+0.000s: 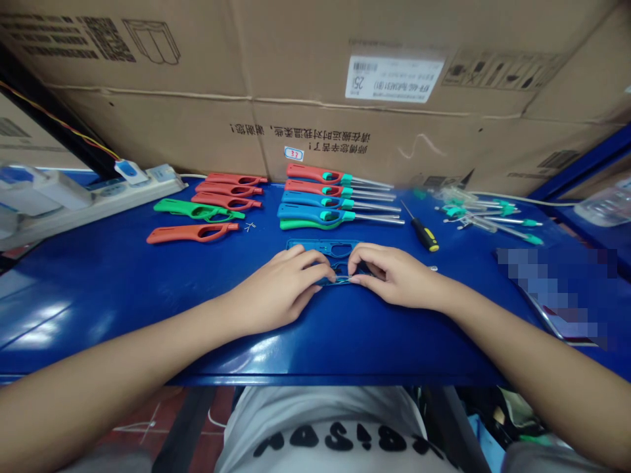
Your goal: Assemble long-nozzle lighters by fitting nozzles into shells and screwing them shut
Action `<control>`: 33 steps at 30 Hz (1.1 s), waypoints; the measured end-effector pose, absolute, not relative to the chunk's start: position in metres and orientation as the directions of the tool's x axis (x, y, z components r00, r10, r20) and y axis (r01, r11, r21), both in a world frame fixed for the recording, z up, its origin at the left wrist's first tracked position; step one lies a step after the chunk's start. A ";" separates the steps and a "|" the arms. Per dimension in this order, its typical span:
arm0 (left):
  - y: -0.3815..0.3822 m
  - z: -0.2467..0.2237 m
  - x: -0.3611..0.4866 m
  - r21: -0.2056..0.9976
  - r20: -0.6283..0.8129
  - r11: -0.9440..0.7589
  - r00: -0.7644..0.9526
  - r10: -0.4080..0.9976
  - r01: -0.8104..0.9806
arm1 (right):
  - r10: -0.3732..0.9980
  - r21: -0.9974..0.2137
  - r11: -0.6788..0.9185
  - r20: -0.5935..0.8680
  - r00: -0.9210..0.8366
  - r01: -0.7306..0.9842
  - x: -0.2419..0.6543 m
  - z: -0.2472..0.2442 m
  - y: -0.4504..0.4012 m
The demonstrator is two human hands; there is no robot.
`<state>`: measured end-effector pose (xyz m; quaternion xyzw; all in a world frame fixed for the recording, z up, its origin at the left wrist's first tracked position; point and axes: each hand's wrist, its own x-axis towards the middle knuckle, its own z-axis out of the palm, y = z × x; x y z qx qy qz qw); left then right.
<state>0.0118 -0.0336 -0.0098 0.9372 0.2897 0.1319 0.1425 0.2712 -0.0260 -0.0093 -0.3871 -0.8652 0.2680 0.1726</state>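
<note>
My left hand [288, 284] is closed, with its fingertips pressed onto a blue lighter handle half [340, 268] that lies open side up on the table. From the other side, my right hand [397, 274] pinches at the same half with thumb and index finger. A thin pale strand or wire [342, 280] shows between the fingertips; its kind is hard to make out. Just behind lies a second blue handle half [315, 246], flat and touched by the left fingers. Both hands cover much of the nearer half.
Red, green and orange handle shells [192, 233] lie at the left. Finished-looking lighters [315, 213] with metal tubes stand in a row behind. A screwdriver [424, 235], loose metal tubes [493, 213] and a phone-like device [557, 295] lie right. A power strip [106, 197] and cardboard box [305, 98] bound the table.
</note>
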 end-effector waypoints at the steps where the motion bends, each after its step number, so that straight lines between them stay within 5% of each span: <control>1: -0.034 -0.010 0.012 0.342 0.162 -0.792 0.798 0.581 0.506 | 0.773 -0.612 0.536 0.079 -0.629 0.582 0.272 -0.009 -0.026; 6: -0.032 -0.010 0.011 0.324 0.152 -0.797 0.804 0.575 0.509 | 0.803 -0.685 0.447 0.025 -0.595 0.575 0.273 -0.006 -0.026; 16: -0.033 -0.013 0.012 0.353 0.157 -0.784 0.794 0.588 0.511 | 0.686 -0.557 0.650 0.136 -0.715 0.517 0.273 -0.006 -0.026; 33: -0.028 -0.016 0.010 0.362 0.175 -0.796 0.803 0.569 0.485 | 0.686 -0.549 0.635 0.078 -0.723 0.543 0.276 -0.004 -0.026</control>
